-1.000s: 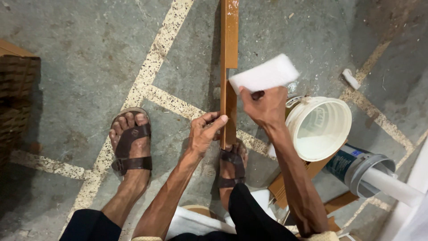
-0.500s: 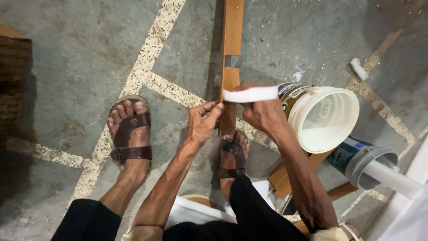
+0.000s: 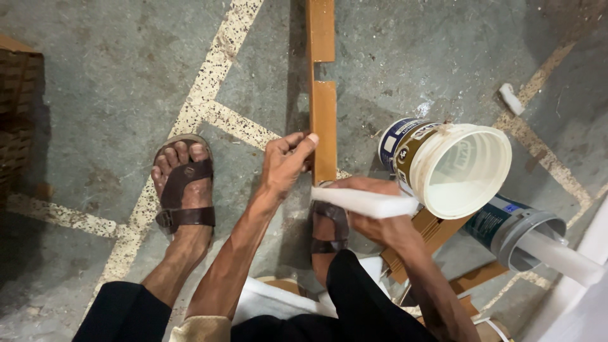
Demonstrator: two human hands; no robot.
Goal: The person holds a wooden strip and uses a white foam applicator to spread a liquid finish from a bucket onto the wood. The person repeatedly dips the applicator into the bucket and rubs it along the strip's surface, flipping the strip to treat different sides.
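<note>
The white foam block [image 3: 364, 202] has dropped lower, pinched by the right hand [image 3: 373, 218] fingers; left hand [image 3: 285, 161] fingers stay pressed on the wooden strip [image 3: 324, 130].

White sponge block [image 3: 364, 202]: lowered by right hand [image 3: 373, 218] from beside wooden strip [image 3: 323, 130] top to near foot.

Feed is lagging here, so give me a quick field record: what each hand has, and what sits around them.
left hand: grips the edge of the upright wooden strip
right hand: holds a white foam block near the strip's lower end
white tub: open, tipped on its side, right of the strip
second tub: beside it, lower right
floor: grey with pale speckled lines
feet: in brown sandals
</note>
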